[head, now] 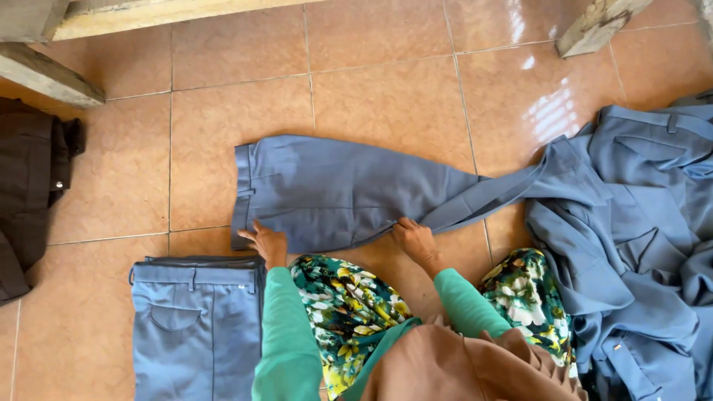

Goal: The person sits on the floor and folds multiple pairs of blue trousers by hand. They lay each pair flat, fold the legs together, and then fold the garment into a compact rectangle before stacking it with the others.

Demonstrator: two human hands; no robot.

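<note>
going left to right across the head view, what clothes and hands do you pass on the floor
dark brown garment → folded blue trousers → left hand → spread blue trousers → right hand → heap of blue garments

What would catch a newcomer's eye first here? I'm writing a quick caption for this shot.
First, the blue-grey trousers spread flat across the orange floor tiles at centre, with the left hand at the waistband corner and the right hand pressing the lower edge. Next, the big heap of matching blue-grey garments at right, and the folded stack of trousers at lower left.
</note>
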